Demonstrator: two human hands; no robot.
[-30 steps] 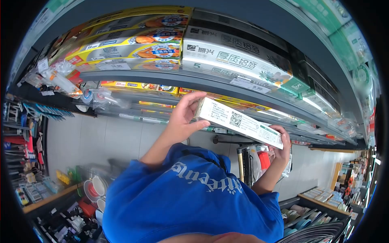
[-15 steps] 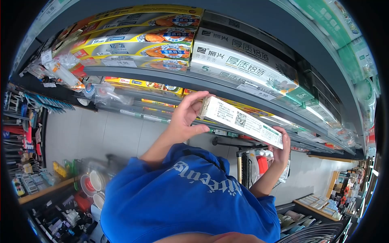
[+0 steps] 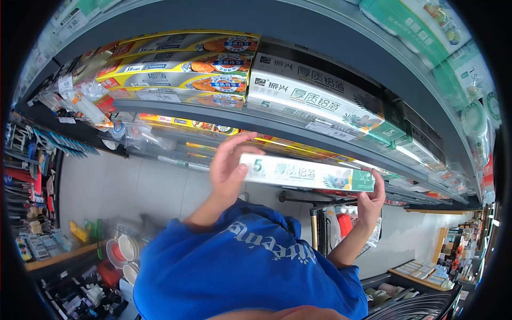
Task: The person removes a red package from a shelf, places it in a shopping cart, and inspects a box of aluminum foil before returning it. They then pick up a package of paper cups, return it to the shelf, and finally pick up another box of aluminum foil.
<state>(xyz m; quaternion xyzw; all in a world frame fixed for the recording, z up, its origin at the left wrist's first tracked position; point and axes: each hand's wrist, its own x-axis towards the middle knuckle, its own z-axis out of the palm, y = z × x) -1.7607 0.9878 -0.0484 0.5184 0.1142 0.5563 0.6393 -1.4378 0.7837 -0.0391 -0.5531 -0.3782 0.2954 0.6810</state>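
Between my two hands is a long white and green box of aluminium foil point(image 3: 304, 174), held nearly level in front of my chest. Its printed front, with a large 5 and a cartoon animal, faces me. My left hand point(image 3: 230, 162) grips the left end, thumb on the near face and fingers behind. At the other end my right hand point(image 3: 372, 193) is closed round the green corner. Just beyond, the shelf carries matching silver foil boxes point(image 3: 314, 96) and yellow foil boxes point(image 3: 181, 72).
A grey shelf edge with price tags point(image 3: 330, 131) runs across, close beyond my hands. Below stands a cart point(image 3: 314, 213) with a black handle. Plates and bowls point(image 3: 128, 248) are at lower left, and hanging goods point(image 3: 34, 186) line the left side.
The foil box has been turned in my hands, from the side with text and a QR code to the printed front. It is now more level, and my left hand has shifted left and down.
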